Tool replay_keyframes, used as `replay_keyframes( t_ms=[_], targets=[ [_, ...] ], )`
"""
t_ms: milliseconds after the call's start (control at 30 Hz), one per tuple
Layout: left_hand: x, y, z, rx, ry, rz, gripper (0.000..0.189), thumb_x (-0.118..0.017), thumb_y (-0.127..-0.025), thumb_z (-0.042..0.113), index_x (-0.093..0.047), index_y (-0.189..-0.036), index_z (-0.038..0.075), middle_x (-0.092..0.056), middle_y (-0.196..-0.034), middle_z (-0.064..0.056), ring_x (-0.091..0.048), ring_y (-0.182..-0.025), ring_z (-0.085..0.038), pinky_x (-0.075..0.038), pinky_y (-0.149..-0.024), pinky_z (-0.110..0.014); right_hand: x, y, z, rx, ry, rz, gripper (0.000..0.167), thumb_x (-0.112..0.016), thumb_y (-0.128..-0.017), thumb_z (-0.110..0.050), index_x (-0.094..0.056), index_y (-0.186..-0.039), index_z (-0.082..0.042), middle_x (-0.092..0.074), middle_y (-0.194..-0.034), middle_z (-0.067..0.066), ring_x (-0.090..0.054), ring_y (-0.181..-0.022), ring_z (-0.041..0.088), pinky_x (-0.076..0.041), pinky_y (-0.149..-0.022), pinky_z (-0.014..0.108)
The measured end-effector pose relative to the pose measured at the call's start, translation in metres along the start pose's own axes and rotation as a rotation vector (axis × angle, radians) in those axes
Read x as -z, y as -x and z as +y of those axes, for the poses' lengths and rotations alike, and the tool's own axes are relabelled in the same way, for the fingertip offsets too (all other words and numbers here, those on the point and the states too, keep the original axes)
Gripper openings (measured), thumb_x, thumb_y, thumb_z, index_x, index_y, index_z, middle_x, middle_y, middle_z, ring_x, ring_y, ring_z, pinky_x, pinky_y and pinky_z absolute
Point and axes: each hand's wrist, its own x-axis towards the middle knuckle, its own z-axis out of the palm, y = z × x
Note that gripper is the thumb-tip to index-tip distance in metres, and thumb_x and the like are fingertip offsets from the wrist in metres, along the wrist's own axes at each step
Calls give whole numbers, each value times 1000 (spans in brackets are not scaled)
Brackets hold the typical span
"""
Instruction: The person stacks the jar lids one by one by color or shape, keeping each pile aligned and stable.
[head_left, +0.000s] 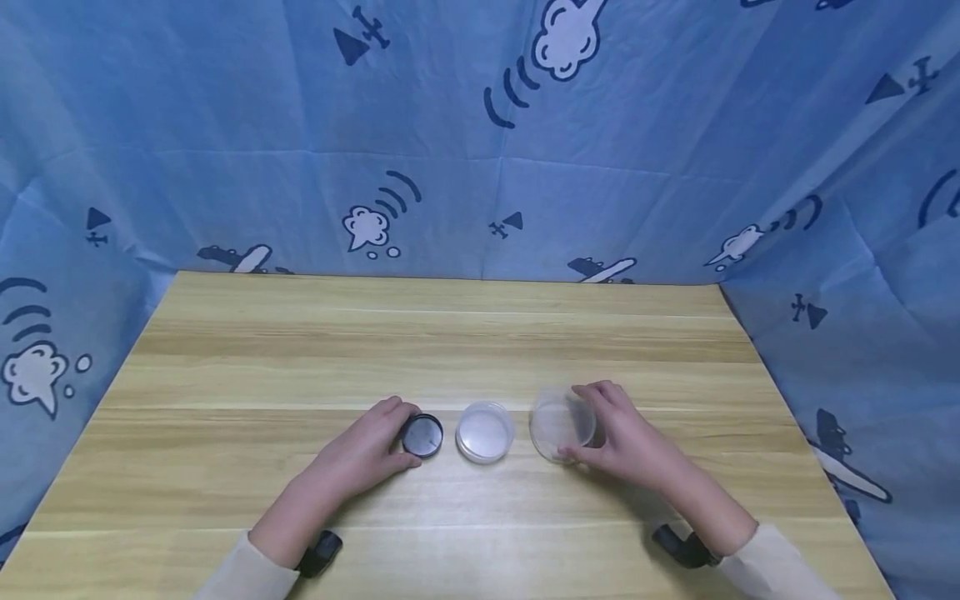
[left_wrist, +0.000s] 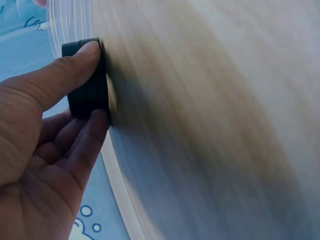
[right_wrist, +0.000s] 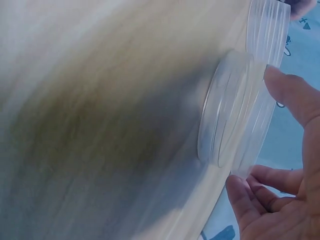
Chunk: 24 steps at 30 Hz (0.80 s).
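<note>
My left hand [head_left: 363, 446] grips a small round black container [head_left: 422, 436] between thumb and fingers. In the left wrist view, the container's black side [left_wrist: 87, 92] shows a seam and stands on the table. A stack of clear round dishes [head_left: 484, 432] sits between my hands. With thumb and fingertips my right hand [head_left: 630, 440] pinches a clear round dish or lid [right_wrist: 252, 137] by its rim. It is held just above another clear shallow dish [right_wrist: 210, 117] resting on the table. The pinched piece is blurred in the head view.
The wood-grain table [head_left: 420, 342] extends in front of and around both hands. Blue patterned cloth [head_left: 450, 200] hangs behind the far edge and along both sides. Dark wrist straps [head_left: 321, 553] show near both sleeves.
</note>
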Motion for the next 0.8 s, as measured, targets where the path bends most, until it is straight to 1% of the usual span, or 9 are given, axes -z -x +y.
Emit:
replay_keyframes(
  t_ms=[133, 267, 400, 567, 700, 800],
  targets=[
    [0, 0, 0, 8, 3, -1, 53, -90, -80, 17, -66, -126, 3, -68, -113, -5, -66, -106, -20, -59, -100, -44, -2, 3, -1, -12, 7, -12, 92, -90, -79, -46, -52, -147, 2, -57, -133, 19, -60, -115, 29, -61, -98, 51],
    [-1, 0, -1, 1, -1, 1, 53, -90, -80, 16, -66, -125, 3, -68, -112, -6, -66, -106, -20, -59, -100, -44, -3, 6, -3, -19, 14, -11, 92, -89, -78, -49, -53, -146, 1, -58, -131, 17, -61, -113, 27, -62, -95, 49],
    [-2, 0, -2, -13, -6, 10, 52, -90, -80, 16, -66, -124, 3, -68, -111, -5, -66, -103, -18, -59, -98, -43, -4, 8, -4, -23, 12, -17, 93, -90, -78, -50, -52, -147, 0, -58, -131, 16, -61, -111, 25, -62, -94, 46],
    [-1, -1, -1, -19, -9, 9, 52, -90, -81, 17, -66, -125, 3, -68, -112, -5, -66, -105, -18, -59, -98, -42, -6, 9, -4, -20, 4, -15, 92, -90, -78, -46, -52, -146, 1, -59, -130, 17, -60, -113, 27, -62, -94, 47],
    [0, -2, -1, -10, -9, -1, 52, -89, -81, 16, -66, -126, 3, -67, -112, -5, -66, -105, -19, -59, -99, -43, -6, 10, -3, -20, 9, -10, 91, -91, -78, -44, -52, -146, 2, -59, -131, 18, -61, -115, 28, -62, -95, 48],
    [0, -2, -1, -4, -10, -4, 52, -89, -81, 16, -66, -126, 2, -67, -112, -6, -66, -105, -19, -59, -98, -43, -7, 10, -3, -12, 16, -7, 90, -91, -79, -44, -53, -146, 1, -59, -131, 16, -60, -114, 26, -62, -94, 46]
  ],
)
